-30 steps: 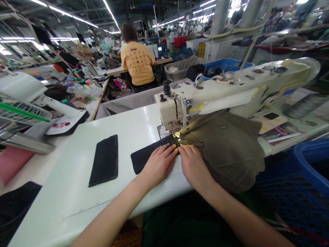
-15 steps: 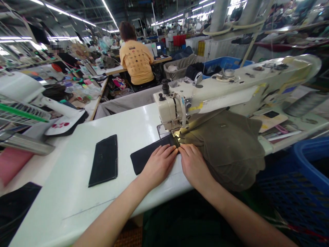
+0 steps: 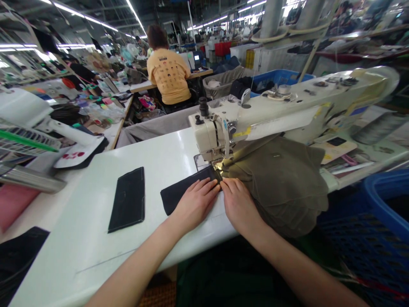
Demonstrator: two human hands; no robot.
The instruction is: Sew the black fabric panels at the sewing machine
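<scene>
A black fabric piece (image 3: pixel 174 192) lies on the sewing machine's white table, its right end under the presser foot (image 3: pixel 217 166). My left hand (image 3: pixel 200 196) rests flat on that piece, fingers stretched toward the needle. Just right of it, my right hand (image 3: pixel 238 202) has its fingertips bent down and pressed together on the fabric edge close to the foot. There the black piece meets a bunched olive-brown fabric (image 3: pixel 284 183), which spreads under the machine arm. The thumbs are mostly hidden. Another black fabric piece (image 3: pixel 128 199), with pale stitching along its edges, lies apart to the left.
The sewing machine (image 3: pixel 281 111) spans the right side. A blue plastic basket (image 3: pixel 367 226) stands at the lower right. Dark cloth (image 3: pixel 21 256) lies at the lower left, near a white lamp-like device (image 3: pixel 25 108). Ahead, a person in a yellow shirt (image 3: pixel 168 76) sits facing away.
The view has shifted very slightly, so everything sits a little further left. Both hands and the fabric stay in nearly the same place at the presser foot.
</scene>
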